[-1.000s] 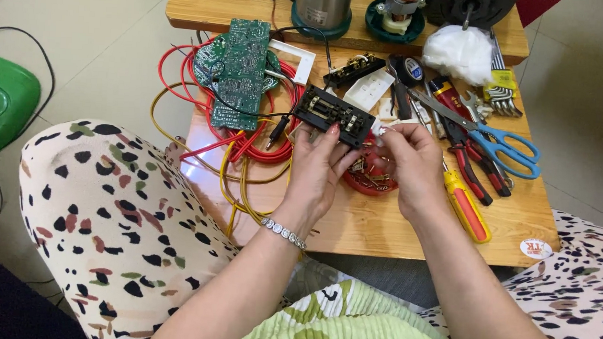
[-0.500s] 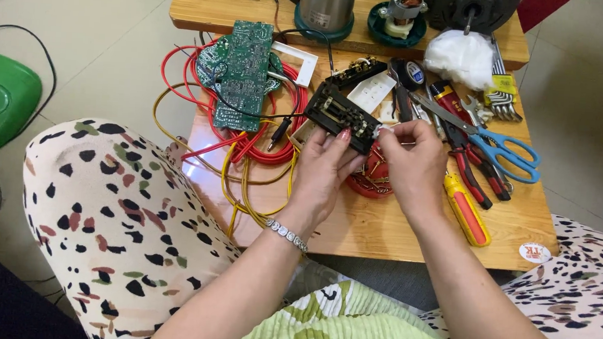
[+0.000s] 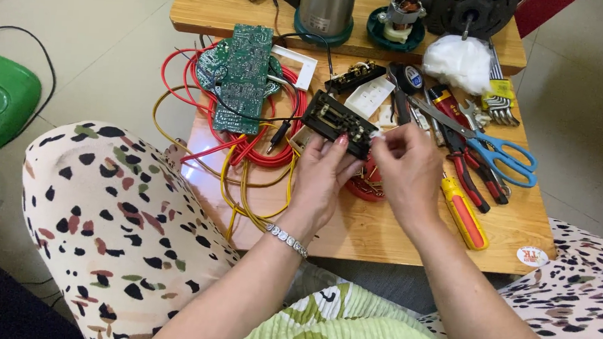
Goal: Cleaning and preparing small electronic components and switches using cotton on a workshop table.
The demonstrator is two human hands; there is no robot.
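Wooden surface (image 3: 381,229) is pretty cluttered. Left hand (image 3: 322,177) grips the black switch block (image 3: 338,122) just above the red dish (image 3: 366,183); right hand (image 3: 408,168) pinches something small, maybe a white clip, at its end. Best keep that block steady.

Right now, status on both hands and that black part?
Left hand grips black switch block, tilted. Right hand pinches small white piece at its end. Red dish beneath; nothing blocking.

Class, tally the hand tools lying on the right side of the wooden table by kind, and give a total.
Scissors, blue-handled: 1
Screwdriver, yellow and red: 1
Pliers, red-handled: 1
Set of hex keys: 1
Total: 4
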